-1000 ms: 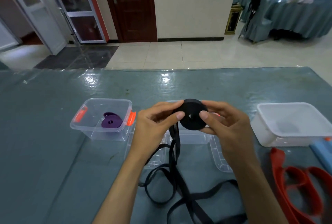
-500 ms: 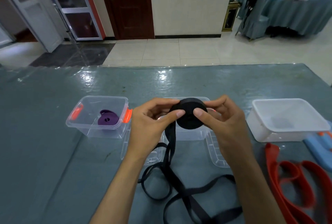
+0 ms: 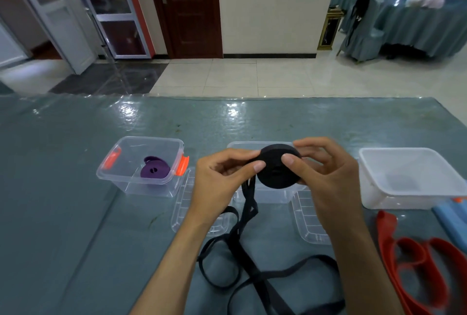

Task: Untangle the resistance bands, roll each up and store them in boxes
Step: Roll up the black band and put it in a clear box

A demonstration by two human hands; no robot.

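Both hands pinch the black roll: the left hand (image 3: 219, 178) and right hand (image 3: 326, 175) hold the black band (image 3: 276, 167), whose loose tail wants steady tension so each wrap lies flat.

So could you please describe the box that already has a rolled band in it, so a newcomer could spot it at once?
On the grey-green table, three boxes stand in a row beyond the hands. It is the clear box at the left end, with orange latches. It alone holds a rolled purple band; the white box at the right end has none.
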